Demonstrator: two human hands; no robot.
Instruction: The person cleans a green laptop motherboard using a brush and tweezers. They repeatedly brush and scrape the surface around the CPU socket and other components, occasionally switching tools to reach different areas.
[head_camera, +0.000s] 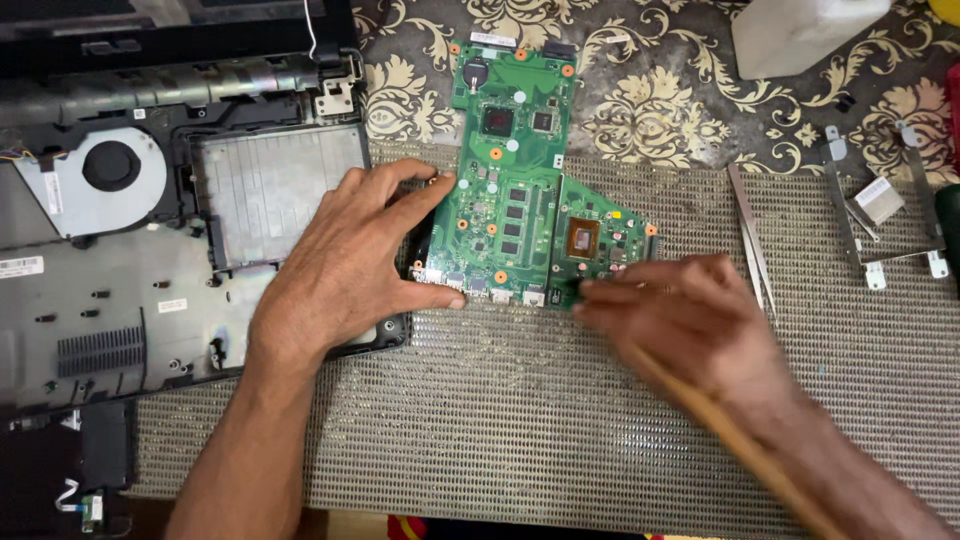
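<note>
Woven mat (520, 440) bears green circuit board (515, 200); blurred right hand (690, 315) hides its corner.

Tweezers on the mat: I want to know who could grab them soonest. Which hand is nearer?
Right. The right hand lies just left of the tweezers, almost touching their lower end. The left hand rests on the motherboard's left edge, well away.

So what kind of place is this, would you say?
Probably an electronics repair bench. An opened laptop shell with its fan exposed lies on a mesh mat; the left hand steadies a green motherboard, and tweezers lie nearby.
</note>
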